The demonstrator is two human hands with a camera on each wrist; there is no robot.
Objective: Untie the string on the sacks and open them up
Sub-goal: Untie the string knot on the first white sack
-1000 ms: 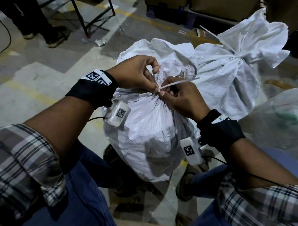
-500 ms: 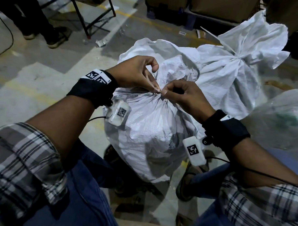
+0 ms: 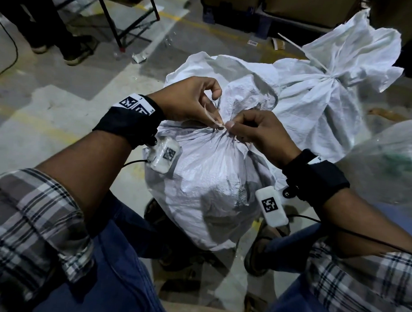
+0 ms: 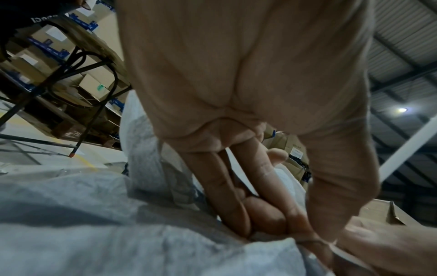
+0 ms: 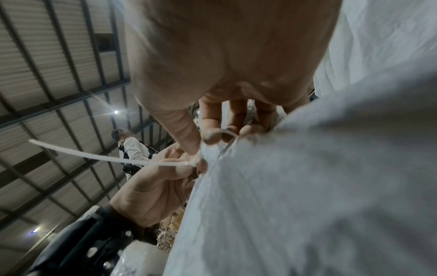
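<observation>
At frame centre the soft, crinkly sack (image 3: 206,179) is cinched by a thin, stiff, slick string (image 3: 212,118), pinched at the neck by both left hand (image 3: 188,99) and right hand (image 3: 259,132), probably the best hold.

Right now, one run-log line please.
step: untying | hands: left hand, right hand pinch string | near sack: tied
</observation>
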